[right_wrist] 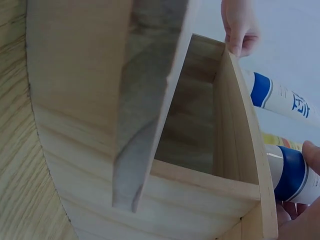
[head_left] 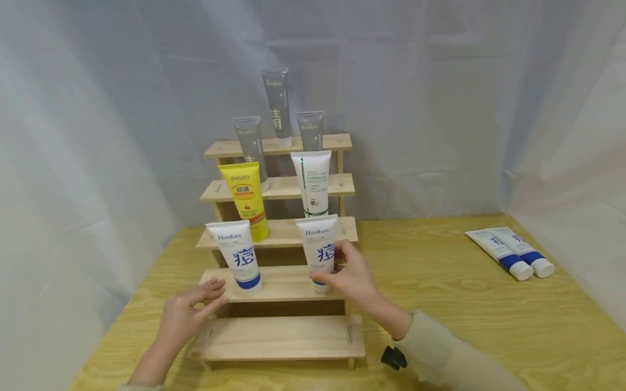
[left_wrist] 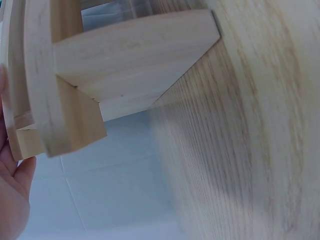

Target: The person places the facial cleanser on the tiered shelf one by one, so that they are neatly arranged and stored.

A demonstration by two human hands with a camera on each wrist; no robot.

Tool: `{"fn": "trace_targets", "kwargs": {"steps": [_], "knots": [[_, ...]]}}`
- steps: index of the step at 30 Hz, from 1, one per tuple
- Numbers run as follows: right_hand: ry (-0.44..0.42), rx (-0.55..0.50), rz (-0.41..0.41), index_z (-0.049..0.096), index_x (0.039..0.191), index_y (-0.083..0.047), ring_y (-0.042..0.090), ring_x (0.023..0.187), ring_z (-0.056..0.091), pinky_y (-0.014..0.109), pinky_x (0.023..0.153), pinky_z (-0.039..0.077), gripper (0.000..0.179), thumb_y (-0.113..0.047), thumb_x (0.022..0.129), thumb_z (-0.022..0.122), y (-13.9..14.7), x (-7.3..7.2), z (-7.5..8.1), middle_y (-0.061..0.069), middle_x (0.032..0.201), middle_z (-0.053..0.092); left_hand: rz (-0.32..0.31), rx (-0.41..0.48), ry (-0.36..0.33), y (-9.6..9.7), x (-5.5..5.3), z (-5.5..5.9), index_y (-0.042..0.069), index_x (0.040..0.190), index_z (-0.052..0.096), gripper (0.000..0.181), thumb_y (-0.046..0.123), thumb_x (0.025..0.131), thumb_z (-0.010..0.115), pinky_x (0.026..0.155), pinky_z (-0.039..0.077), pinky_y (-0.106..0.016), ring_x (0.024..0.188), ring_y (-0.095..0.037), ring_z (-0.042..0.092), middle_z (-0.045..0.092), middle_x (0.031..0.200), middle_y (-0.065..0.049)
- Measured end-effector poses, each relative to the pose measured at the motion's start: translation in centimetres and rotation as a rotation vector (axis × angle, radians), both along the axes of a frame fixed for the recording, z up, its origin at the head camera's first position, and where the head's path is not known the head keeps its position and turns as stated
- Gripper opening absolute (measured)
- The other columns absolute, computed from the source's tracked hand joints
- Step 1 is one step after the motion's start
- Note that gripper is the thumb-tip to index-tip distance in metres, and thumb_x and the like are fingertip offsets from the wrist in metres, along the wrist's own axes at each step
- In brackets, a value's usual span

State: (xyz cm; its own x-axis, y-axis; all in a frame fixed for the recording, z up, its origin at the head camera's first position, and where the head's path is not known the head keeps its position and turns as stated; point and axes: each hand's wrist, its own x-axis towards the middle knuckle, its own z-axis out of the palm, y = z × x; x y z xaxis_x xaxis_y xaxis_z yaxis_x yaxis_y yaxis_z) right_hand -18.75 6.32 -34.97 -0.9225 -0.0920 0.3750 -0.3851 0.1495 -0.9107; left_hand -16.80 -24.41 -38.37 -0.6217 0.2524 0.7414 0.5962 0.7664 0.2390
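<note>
My right hand [head_left: 356, 274] grips a white-and-blue squeeze tube [head_left: 318, 244] by its lower right side, thumb in front. That tube stands cap down on the second step from the bottom of a wooden tiered stand [head_left: 279, 331]. On the same step, to the left, is a matching tube [head_left: 238, 255], upright and untouched. My left hand [head_left: 186, 309] holds the left end of this step, its thumb [right_wrist: 235, 44] at the board's edge in the right wrist view. In the left wrist view, only part of the left hand [left_wrist: 12, 195] shows beside the board.
Higher steps carry a yellow tube [head_left: 246, 198], a white tube with green print [head_left: 314, 182] and several grey tubes [head_left: 277, 103]. Two more white-and-blue tubes [head_left: 508, 252] lie on the table at right. A small black object [head_left: 393, 358] sits by the right sleeve.
</note>
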Motion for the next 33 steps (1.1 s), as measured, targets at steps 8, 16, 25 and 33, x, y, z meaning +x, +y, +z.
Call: {"fn": "trace_targets", "kwargs": {"steps": [8, 16, 25, 33], "knots": [[0.022, 0.029, 0.009, 0.049, 0.099, 0.001, 0.024, 0.086, 0.056, 0.027, 0.072, 0.052, 0.047, 0.000, 0.062, 0.078, -0.41, -0.06, -0.07, 0.012, 0.094, 0.058, -0.004, 0.005, 0.007, -0.12, -0.11, -0.20, 0.005, 0.076, 0.070, 0.023, 0.007, 0.056, 0.080, 0.082, 0.044, -0.028, 0.082, -0.024, 0.064, 0.067, 0.089, -0.007], [0.058, 0.064, -0.007, 0.049, 0.100, -0.001, 0.021, 0.085, 0.056, 0.023, 0.070, 0.052, 0.048, -0.003, 0.063, 0.079, -0.59, 0.05, -0.02, 0.010, 0.094, 0.057, 0.016, 0.010, -0.011, -0.08, -0.17, -0.26, 0.005, 0.076, 0.070, 0.023, 0.006, 0.056, 0.080, 0.083, 0.039, -0.010, 0.083, -0.023, 0.064, 0.067, 0.089, -0.006], [0.075, 0.051, 0.029, 0.048, 0.106, 0.000, 0.023, 0.089, 0.056, 0.027, 0.075, 0.051, 0.049, -0.002, 0.066, 0.077, -0.35, 0.09, -0.09, 0.011, 0.098, 0.056, 0.030, 0.012, -0.038, -0.07, -0.21, -0.34, 0.006, 0.077, 0.071, 0.022, 0.007, 0.057, 0.080, 0.084, 0.034, -0.005, 0.085, -0.022, 0.063, 0.067, 0.090, -0.005], [0.063, 0.034, 0.085, 0.052, 0.110, 0.003, 0.027, 0.093, 0.057, 0.030, 0.079, 0.050, 0.042, -0.002, 0.073, 0.071, 0.30, 0.52, 0.01, 0.015, 0.103, 0.058, 0.005, 0.011, 0.005, 0.03, -0.01, -0.12, 0.004, 0.077, 0.071, 0.024, 0.005, 0.055, 0.080, 0.081, 0.042, -0.017, 0.082, -0.025, 0.064, 0.067, 0.089, -0.005]]}}
